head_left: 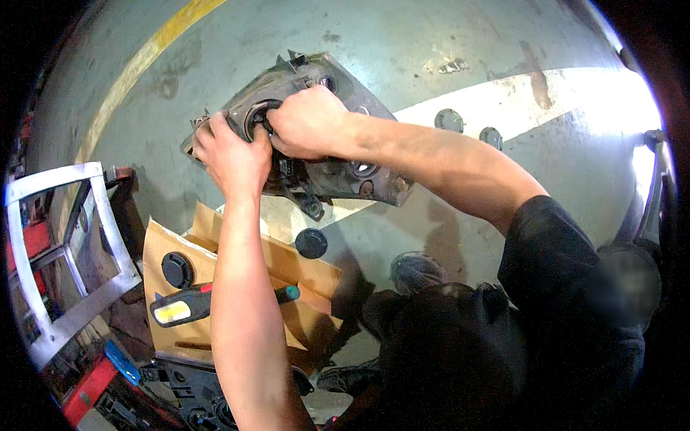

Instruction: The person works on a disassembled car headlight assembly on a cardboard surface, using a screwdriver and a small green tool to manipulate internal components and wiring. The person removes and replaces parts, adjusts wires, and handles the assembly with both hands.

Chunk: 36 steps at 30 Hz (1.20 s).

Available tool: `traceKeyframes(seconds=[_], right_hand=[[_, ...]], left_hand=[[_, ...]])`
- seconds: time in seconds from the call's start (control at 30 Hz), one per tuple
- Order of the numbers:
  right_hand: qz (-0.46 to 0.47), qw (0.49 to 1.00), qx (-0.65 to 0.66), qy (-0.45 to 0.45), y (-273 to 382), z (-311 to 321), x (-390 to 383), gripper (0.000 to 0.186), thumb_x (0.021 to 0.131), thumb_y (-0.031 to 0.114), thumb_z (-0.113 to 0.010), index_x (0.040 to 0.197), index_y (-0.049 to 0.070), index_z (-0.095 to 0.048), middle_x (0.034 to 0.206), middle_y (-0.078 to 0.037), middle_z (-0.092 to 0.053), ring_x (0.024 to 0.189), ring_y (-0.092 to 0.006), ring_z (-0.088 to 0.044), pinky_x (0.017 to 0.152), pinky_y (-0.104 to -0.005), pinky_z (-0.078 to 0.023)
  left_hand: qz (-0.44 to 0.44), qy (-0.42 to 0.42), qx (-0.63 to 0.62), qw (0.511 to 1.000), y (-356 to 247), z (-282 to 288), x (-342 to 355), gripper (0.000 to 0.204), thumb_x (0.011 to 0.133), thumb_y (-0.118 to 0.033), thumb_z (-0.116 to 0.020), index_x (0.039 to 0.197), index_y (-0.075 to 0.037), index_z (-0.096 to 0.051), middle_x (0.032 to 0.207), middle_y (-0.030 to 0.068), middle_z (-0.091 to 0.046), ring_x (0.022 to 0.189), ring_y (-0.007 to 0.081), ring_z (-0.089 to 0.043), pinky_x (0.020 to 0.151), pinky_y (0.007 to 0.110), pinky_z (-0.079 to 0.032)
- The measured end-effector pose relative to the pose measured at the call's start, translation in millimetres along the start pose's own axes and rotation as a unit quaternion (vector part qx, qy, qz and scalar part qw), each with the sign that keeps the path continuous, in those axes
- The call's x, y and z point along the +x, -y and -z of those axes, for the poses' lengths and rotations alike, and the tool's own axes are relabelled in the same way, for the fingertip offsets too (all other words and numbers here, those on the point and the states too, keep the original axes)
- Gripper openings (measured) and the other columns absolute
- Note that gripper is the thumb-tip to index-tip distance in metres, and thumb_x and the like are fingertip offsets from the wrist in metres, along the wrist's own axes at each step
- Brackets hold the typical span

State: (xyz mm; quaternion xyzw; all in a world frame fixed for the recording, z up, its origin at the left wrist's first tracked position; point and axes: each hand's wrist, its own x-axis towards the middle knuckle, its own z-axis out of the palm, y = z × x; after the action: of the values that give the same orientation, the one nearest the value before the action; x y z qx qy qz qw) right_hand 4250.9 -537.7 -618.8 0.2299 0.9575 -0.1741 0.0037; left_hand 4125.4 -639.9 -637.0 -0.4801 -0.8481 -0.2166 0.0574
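A dirty black lamp housing [345, 82], rear side up, lies on the floor ahead of me. My left hand [231, 154] grips its left side, thumb at a round opening with a black rim [251, 108]. My right hand [309, 122] is closed at the same opening, fingertips inside; what they hold is hidden. Other openings show on the housing's right part. Two dark round caps [448, 120] lie to its right, another cap [310, 243] below it.
Brown cardboard [316, 280] bears a work light [176, 310] and a round cap [177, 269]. A silver metal frame [115, 237], red tool case [86, 388] and black plastic assembly [187, 388] are at left. My shoe [417, 273] is below; dark equipment [650, 179] stands at the right edge.
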Motion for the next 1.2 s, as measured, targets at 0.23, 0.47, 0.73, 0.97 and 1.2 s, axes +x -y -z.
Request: traceKeyframes(seconds=[0.23,0.47,0.73,0.97,1.2], right_hand=[[0.012,0.999,0.017,-0.039,3.5,0.5,-10.7,0.028,0.085,0.025,-0.056,0.095,0.003,-0.069,0.082,-0.018,-0.073,0.078,-0.0360,-0.073,0.069,-0.0486,-0.057],[-0.001,0.999,-0.012,0.033,-0.9,7.1,1.0,0.029,0.087,0.028,-0.057,0.103,0.007,-0.068,0.084,-0.017,-0.072,0.081,-0.0364,-0.071,0.070,-0.0498,-0.056],[0.049,0.992,-0.087,0.081,-6.3,19.4,12.6,0.029,0.086,0.033,-0.060,0.100,0.011,-0.072,0.087,-0.013,-0.074,0.085,-0.0312,-0.072,0.081,-0.0463,-0.054],[0.152,0.965,-0.207,0.061,-6.1,24.5,16.6,0.029,0.084,0.038,-0.063,0.081,0.011,-0.074,0.074,-0.007,-0.072,0.074,-0.0260,-0.070,0.084,-0.0405,-0.047],[0.208,0.963,-0.165,-0.034,-16.7,8.5,10.6,0.024,0.081,0.029,-0.061,0.083,0.006,-0.068,0.068,-0.012,-0.069,0.067,-0.0314,-0.070,0.070,-0.0440,-0.053]], left_hand=[[0.020,0.009,0.004,1.000,-0.6,1.3,-0.2,0.061,0.077,-0.027,-0.076,0.128,-0.002,-0.052,0.132,0.0305,-0.049,0.127,0.0500,-0.041,0.107,0.056,-0.036],[0.010,0.010,0.019,1.000,-1.2,-2.0,1.5,0.062,0.077,-0.028,-0.076,0.128,-0.001,-0.052,0.130,0.0297,-0.051,0.124,0.0495,-0.043,0.107,0.055,-0.036],[0.014,0.009,0.034,0.999,-1.3,0.5,3.4,0.063,0.077,-0.029,-0.076,0.127,-0.001,-0.052,0.129,0.0293,-0.051,0.123,0.0498,-0.044,0.105,0.055,-0.039],[0.027,0.027,0.047,0.998,-4.4,1.8,2.3,0.063,0.077,-0.032,-0.075,0.126,-0.001,-0.051,0.131,0.0295,-0.048,0.128,0.0488,-0.043,0.103,0.056,-0.043],[0.028,0.012,0.053,0.998,-7.0,1.4,-1.4,0.067,0.079,-0.037,-0.076,0.130,-0.001,-0.052,0.132,0.0296,-0.050,0.124,0.0499,-0.045,0.104,0.055,-0.041]])
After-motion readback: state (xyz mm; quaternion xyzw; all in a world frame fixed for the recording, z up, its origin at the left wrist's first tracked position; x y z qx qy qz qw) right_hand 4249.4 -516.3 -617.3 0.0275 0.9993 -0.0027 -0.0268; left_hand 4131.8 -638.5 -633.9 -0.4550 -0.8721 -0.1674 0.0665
